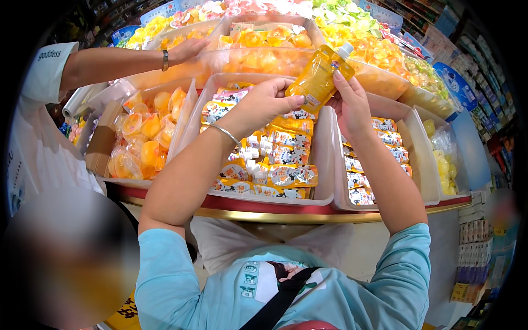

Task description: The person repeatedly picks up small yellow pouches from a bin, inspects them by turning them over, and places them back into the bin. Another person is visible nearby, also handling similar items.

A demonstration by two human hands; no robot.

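A yellow-orange spout pouch (319,80) with a white cap is held up, tilted, above the display bins. My left hand (264,104), with a bangle on its wrist, grips the pouch's lower left end between thumb and fingers. On its right edge my right hand (353,104) is closed, thumb on the front. Below my hands is a white plastic bin (325,179) of orange spout pouches (291,175) with cow-like patterns and white caps. Beside it, under my right forearm, another bin (423,176) holds several similar patterned pouches (390,138).
At the left, a bin holds orange jelly cups (147,129). Behind stand bins of orange (278,36) and green jelly cups (344,16). Another person's arm (121,66) reaches over the left bins. A red-and-gold counter edge (264,215) runs before me. Stacked packages (474,253) stand right.
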